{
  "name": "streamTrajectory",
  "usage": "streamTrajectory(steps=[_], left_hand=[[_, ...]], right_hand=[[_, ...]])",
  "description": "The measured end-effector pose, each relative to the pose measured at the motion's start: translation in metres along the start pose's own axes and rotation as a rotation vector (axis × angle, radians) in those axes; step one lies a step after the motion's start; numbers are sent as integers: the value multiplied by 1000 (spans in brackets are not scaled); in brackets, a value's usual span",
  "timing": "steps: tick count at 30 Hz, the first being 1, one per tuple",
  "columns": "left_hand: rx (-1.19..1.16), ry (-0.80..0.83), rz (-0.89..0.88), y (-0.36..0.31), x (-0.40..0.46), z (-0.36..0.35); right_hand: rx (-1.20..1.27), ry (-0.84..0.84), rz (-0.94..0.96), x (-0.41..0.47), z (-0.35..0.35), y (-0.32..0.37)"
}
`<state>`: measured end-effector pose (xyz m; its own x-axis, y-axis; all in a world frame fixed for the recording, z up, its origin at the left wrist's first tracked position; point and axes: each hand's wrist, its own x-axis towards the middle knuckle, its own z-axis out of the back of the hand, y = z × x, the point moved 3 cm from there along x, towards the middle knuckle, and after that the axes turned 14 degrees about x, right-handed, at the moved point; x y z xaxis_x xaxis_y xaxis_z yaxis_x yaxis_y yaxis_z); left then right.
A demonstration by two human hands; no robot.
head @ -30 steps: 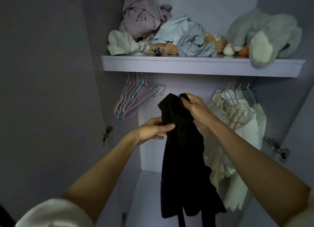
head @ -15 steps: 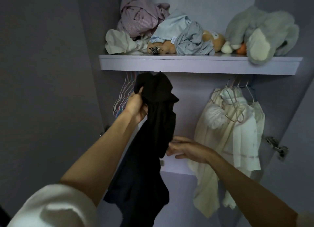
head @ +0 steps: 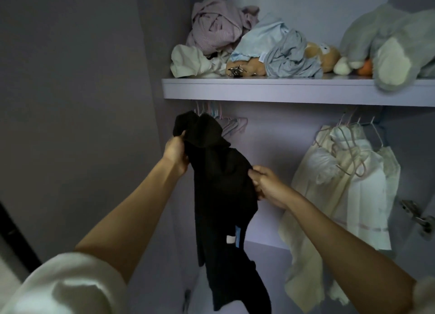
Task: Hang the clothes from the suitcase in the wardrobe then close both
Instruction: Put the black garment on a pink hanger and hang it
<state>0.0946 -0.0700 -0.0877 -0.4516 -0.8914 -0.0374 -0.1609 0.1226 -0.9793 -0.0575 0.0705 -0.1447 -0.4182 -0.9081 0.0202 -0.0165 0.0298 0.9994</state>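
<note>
A black garment (head: 221, 196) hangs in front of the open wardrobe, below its shelf (head: 282, 91). My left hand (head: 175, 152) grips the garment's upper left part, held up near a bunch of empty pastel hangers (head: 231, 125) on the rail. My right hand (head: 268, 184) pinches the garment's right edge lower down. The garment's lower part dangles toward the wardrobe floor, with a small white and blue label showing. The suitcase is out of view.
Cream and white clothes (head: 346, 184) hang on hangers at the right of the rail. On the shelf lie crumpled clothes (head: 247, 38), a brown teddy (head: 322, 54) and a grey plush toy (head: 390, 45). A door hinge (head: 416, 216) sticks out at the right.
The garment passed from my right hand to my left, which carried it left toward the empty hangers. My right hand dropped away, then came back and took the garment's right edge.
</note>
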Motion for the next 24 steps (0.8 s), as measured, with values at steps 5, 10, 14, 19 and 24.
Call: streamTrajectory(steps=[5,10,14,19,24], left_hand=[[357,8,148,37,-14,-4],[919,411,263,70,-25,-8],[850,566,240,84,-30,1],[879,560,39,86,-34,-18],[1157,203,-120,96,-10,-17]], right_hand=[[254,-2,97,6,-12,44],[365,-40,132,13,-15,58],[405,-49,160,14,-16,63],[464,14,170,17,-36,73],[548,16,229,23,-42,80]])
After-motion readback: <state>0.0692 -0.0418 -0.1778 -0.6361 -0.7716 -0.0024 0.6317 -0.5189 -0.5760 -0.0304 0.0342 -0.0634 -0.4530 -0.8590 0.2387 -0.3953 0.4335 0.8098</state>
